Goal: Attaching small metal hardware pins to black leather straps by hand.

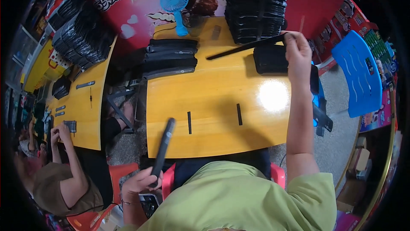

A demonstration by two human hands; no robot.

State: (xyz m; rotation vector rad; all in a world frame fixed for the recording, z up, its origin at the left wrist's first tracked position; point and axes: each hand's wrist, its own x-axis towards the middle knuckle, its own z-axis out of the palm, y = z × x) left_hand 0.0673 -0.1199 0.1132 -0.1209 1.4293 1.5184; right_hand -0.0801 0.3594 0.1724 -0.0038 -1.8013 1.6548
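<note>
My left hand, low beside my lap, is closed around the end of a black flat bar-like piece with a small pale mark. It slants up past the table's near left corner. Raised over the far right of the table, my right hand pinches one end of a long thin black strip, which reaches leftward. Below that hand lies a pile of black folded pieces. Two short black strips, a left one and a right one, lie apart on the yellow table.
Black bundles lie in a row at the table's far left, with a blue fan behind. Tall wrapped black packs stand at the back. A blue chair is at right. Another person works at the left table.
</note>
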